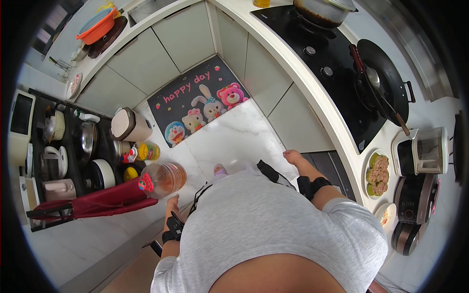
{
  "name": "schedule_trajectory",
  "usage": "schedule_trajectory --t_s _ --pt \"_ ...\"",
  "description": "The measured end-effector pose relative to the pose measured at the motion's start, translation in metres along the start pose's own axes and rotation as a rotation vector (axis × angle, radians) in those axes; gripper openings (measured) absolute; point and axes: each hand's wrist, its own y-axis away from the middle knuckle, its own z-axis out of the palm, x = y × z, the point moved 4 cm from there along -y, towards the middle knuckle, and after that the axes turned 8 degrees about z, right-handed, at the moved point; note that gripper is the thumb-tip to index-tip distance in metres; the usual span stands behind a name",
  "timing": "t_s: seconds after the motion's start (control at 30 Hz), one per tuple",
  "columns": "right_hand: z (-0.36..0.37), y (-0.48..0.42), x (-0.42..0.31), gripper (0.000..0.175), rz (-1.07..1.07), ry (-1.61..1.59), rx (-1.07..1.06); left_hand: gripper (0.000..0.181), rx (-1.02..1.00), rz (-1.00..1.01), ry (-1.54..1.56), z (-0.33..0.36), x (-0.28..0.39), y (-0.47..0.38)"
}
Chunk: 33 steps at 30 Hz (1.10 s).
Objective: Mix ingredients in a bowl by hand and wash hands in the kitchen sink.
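My left hand (173,202) hangs low at my side, just below a large clear plastic bottle (166,179) with a red cap. No object shows in it, and its fingers are mostly hidden. In front of the grey lower cabinets, my right hand (292,156) hangs with its fingers bent and no object visible in it. Further right on the white counter (353,166) lies an oval plate of green pieces topped with minced filling (379,174). Beside it stands a small bowl (385,215) with some food in it.
A wok (397,88) holding a ladle and a steaming pot (322,13) stand on the black cooktop (293,33). A cartoon mat (183,88) covers the floor ahead. At left are a bin (126,124), a loaded black rack (75,157) and a folded dark red item (110,199).
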Motion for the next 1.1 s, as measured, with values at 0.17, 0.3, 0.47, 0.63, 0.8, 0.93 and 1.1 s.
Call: schedule_trajectory --t_s 0.17,0.3,0.47,0.63,0.8,0.93,1.1 --pt "0.003 -0.002 0.002 0.027 0.016 -0.004 -0.002 0.056 0.032 -0.058 -0.018 0.000 0.000 0.006" --pt "0.003 -0.001 0.001 0.028 0.019 -0.022 -0.008 0.057 0.050 -0.105 -0.032 0.002 0.001 0.010" --pt "0.002 0.001 -0.001 0.028 0.017 0.005 -0.004 0.057 0.086 -0.165 -0.044 0.005 0.006 0.019" --pt "0.001 0.003 -0.001 0.027 0.042 0.017 -0.037 0.058 0.117 -0.249 -0.064 0.011 0.017 0.032" --pt "0.003 -0.001 0.002 0.027 0.025 -0.014 -0.009 0.057 0.105 -0.168 -0.021 0.023 0.026 0.038" --pt "0.001 0.002 -0.003 0.027 0.007 -0.005 0.005 0.053 0.147 -0.258 0.001 0.030 0.042 0.044" --pt "-0.003 0.001 0.000 0.028 0.032 -0.044 0.011 0.047 0.053 -0.161 -0.212 0.037 0.066 0.061"
